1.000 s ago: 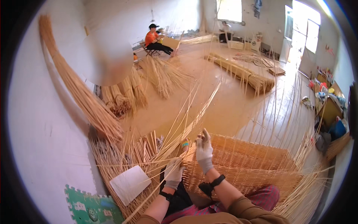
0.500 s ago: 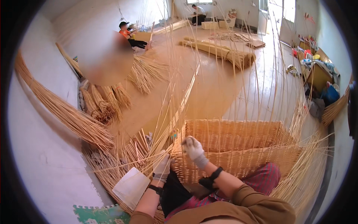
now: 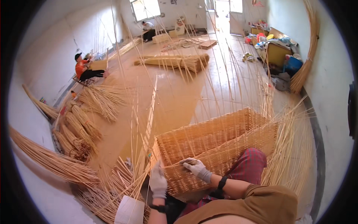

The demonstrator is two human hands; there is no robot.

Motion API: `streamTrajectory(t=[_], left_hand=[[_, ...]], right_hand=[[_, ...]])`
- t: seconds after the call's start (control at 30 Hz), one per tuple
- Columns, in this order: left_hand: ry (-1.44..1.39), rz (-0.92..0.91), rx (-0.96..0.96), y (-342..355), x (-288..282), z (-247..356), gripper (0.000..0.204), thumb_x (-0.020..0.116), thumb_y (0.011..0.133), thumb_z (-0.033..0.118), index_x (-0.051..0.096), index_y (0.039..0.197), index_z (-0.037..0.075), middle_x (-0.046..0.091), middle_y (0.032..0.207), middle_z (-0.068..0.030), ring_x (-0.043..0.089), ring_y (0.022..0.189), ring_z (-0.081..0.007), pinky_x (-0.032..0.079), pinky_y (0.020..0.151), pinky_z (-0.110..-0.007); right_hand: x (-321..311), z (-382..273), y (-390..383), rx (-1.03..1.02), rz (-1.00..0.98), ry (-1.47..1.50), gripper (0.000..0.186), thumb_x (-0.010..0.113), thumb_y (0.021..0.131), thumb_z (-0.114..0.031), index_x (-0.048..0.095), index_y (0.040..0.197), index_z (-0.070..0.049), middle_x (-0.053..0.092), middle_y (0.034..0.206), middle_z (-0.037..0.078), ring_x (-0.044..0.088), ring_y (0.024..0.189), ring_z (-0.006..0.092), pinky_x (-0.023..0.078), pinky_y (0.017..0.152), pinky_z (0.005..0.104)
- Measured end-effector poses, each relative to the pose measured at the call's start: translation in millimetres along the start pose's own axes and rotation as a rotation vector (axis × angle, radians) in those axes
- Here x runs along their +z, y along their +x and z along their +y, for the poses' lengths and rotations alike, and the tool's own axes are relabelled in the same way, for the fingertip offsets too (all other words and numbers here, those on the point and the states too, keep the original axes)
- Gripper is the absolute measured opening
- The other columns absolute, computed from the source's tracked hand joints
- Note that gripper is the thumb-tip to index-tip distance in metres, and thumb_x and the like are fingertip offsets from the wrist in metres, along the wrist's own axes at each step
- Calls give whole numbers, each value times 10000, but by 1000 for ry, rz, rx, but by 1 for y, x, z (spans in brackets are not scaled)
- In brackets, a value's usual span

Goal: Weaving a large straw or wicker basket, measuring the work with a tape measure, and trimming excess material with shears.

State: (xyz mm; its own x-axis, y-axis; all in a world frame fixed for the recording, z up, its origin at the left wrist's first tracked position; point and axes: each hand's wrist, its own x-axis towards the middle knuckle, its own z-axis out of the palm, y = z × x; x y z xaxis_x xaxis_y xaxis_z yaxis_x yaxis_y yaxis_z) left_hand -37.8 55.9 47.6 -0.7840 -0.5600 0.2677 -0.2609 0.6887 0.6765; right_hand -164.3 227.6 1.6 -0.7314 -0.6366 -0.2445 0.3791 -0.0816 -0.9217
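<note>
A rectangular wicker basket (image 3: 220, 164) stands tilted before my knees, with long uncut stakes rising from its walls. My right hand (image 3: 197, 168), in a pale glove, is closed in a pinch at the top edge of the near wall. A thin wicker strand (image 3: 191, 161) shows at its fingertips. At the basket's near left corner is my gloved left hand (image 3: 158, 183), its fingers pointing up and pressed together against the corner. Its thumb is partly hidden, and any strand inside that grip cannot be made out.
Cane bundles lie at the left (image 3: 56, 160) and farther out on the floor (image 3: 175, 61). Loose canes (image 3: 287, 149) spread right of the basket. A white sheet (image 3: 129, 211) lies by my left forearm. Two people sit working at the back, one in orange (image 3: 81, 68). A cluttered cabinet (image 3: 278, 54) stands right.
The view has swung right and lifted. My right hand has come down from above the basket to the near wall's edge. My left hand stays at the corner, its fingers now more upright.
</note>
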Motion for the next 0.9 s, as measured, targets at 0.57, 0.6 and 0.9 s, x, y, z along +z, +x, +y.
streamTrajectory(t=[0.57,0.6,0.9], left_hand=[[-376,-240,-292,38,71,-77,236,586,982,72,653,1205,113,662,869,-55,649,783,-188,540,704,-331],[-285,-239,-285,38,74,-96,198,642,958,145,675,1146,95,689,908,-98,673,850,-239,545,745,-362],[-312,54,-360,41,65,5,233,677,958,237,708,913,10,668,847,-163,699,757,-273,527,589,-385]], right_hand=[[-46,12,-1,-293,234,136,242,571,1034,-130,574,1249,-20,672,880,34,622,725,79,502,591,244],[-50,26,-8,-191,110,128,171,566,1037,-125,613,1162,-18,681,826,21,596,664,70,479,556,237],[-67,-41,-17,-183,194,-44,290,524,1064,-222,640,1156,27,632,662,59,657,647,155,588,687,305]])
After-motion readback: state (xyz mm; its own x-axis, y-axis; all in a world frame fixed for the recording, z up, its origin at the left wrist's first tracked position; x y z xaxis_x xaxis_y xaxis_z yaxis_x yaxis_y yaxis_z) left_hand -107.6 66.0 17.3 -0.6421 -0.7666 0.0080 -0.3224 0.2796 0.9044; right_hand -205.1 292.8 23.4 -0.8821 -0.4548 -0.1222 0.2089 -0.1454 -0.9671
